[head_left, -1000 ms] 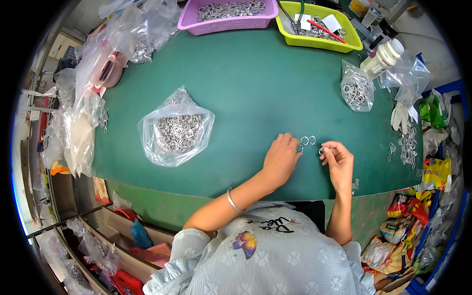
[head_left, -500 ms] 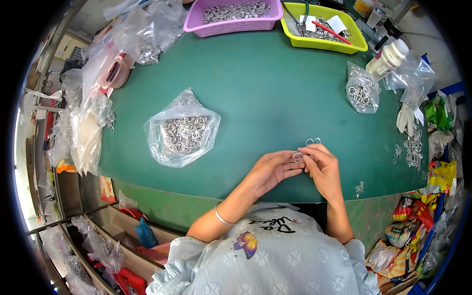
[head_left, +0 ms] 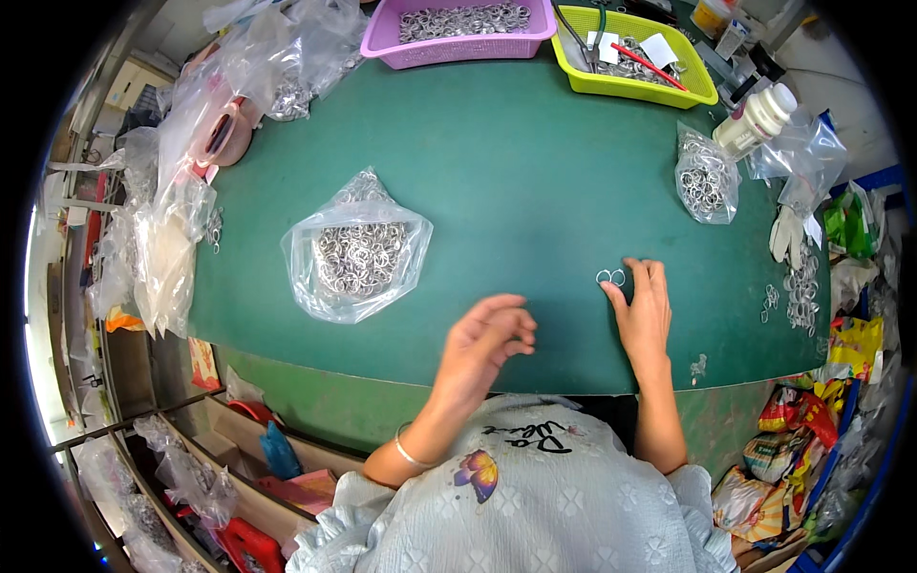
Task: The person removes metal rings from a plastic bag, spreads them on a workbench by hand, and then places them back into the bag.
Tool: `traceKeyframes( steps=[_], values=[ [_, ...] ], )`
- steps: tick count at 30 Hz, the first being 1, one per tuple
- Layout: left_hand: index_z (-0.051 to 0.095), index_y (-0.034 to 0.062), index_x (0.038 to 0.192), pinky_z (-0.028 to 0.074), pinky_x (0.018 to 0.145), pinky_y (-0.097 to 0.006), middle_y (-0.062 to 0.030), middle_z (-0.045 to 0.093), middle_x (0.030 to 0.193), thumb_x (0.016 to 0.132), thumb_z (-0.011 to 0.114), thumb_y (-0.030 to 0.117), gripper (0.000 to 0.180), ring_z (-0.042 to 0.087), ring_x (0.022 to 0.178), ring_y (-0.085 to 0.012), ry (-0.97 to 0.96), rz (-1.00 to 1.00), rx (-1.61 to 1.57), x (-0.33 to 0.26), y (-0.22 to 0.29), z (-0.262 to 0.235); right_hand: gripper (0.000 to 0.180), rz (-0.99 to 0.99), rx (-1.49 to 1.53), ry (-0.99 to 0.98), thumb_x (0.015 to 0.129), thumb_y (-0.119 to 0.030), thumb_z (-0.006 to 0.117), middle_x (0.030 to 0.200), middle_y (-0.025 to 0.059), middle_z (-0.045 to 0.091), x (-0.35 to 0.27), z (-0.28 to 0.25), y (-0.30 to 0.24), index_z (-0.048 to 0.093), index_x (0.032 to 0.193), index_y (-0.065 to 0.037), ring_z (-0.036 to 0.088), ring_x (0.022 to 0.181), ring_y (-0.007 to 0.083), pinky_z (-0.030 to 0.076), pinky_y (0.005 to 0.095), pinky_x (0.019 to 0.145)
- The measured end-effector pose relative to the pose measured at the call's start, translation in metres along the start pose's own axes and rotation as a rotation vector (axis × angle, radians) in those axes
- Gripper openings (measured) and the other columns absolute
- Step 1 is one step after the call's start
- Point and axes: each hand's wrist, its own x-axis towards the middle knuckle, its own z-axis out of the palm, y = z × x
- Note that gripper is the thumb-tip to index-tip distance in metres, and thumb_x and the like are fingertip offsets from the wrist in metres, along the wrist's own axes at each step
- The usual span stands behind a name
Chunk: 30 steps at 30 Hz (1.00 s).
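My right hand (head_left: 643,310) lies flat on the green table (head_left: 516,162), its fingertips touching two small metal rings (head_left: 610,277) that lie side by side. My left hand (head_left: 482,346) hovers above the table's front edge with its fingers loosely curled, and I see nothing in it. An open clear bag of metal rings (head_left: 360,256) sits to the left of that hand.
A purple basket (head_left: 457,27) and a yellow basket (head_left: 634,55) of rings stand at the far edge. A smaller bag of rings (head_left: 705,178) and a white bottle (head_left: 757,119) are at the right. Loose rings (head_left: 799,291) lie by the right edge. Plastic bags (head_left: 162,248) pile up at the left.
My hands were together over a ring near the front edge; now they have parted. The right hand has gone forward onto the two rings, and the left has drawn back toward me.
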Motion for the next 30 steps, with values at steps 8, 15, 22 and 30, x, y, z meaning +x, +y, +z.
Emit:
traceKeyframes(
  steps=[8,15,22,30],
  values=[
    [0.053,-0.0004,0.112,0.047,0.074,-0.026,-0.005,0.058,0.092,0.091,0.053,0.009,0.023,0.055,0.083,-0.0117,-0.026,-0.241,0.061,0.015,-0.035,0.004,0.015,0.057,0.201,-0.169,0.075,0.006,0.061,0.085,0.0134,0.054,0.002,0.005,-0.007,0.054,0.088,0.001,0.054,0.066,0.0289,0.045,0.0372,0.06],
    [0.051,-0.0003,0.114,0.046,0.076,-0.031,-0.0084,0.056,0.097,0.085,0.061,0.009,0.032,0.055,0.086,-0.0195,-0.091,0.26,0.965,0.028,-0.044,0.011,0.027,0.062,0.157,-0.228,0.072,0.005,0.064,0.088,0.013,0.055,-0.004,-0.027,-0.004,0.057,0.098,-0.001,0.056,0.076,0.0289,0.045,0.0381,0.066],
    [0.055,0.001,0.096,0.043,0.074,-0.04,-0.013,0.051,0.091,0.075,0.066,0.007,0.024,0.052,0.086,-0.0303,-0.16,0.703,1.581,0.077,-0.062,0.032,0.02,0.079,0.217,-0.267,0.071,0.004,0.067,0.08,0.0118,0.055,-0.011,-0.019,-0.001,0.056,0.088,0.001,0.053,0.069,0.0257,0.044,0.035,0.062],
    [0.054,0.0012,0.085,0.044,0.068,-0.04,-0.0127,0.052,0.086,0.074,0.067,0.007,0.018,0.053,0.08,-0.0315,-0.262,0.713,1.515,0.075,-0.052,0.024,0.019,0.162,0.435,-0.238,0.072,0.006,0.066,0.072,0.0102,0.055,-0.01,-0.012,-0.001,0.061,0.09,0.002,0.047,0.056,0.0172,0.041,0.0298,0.054]
  ],
)
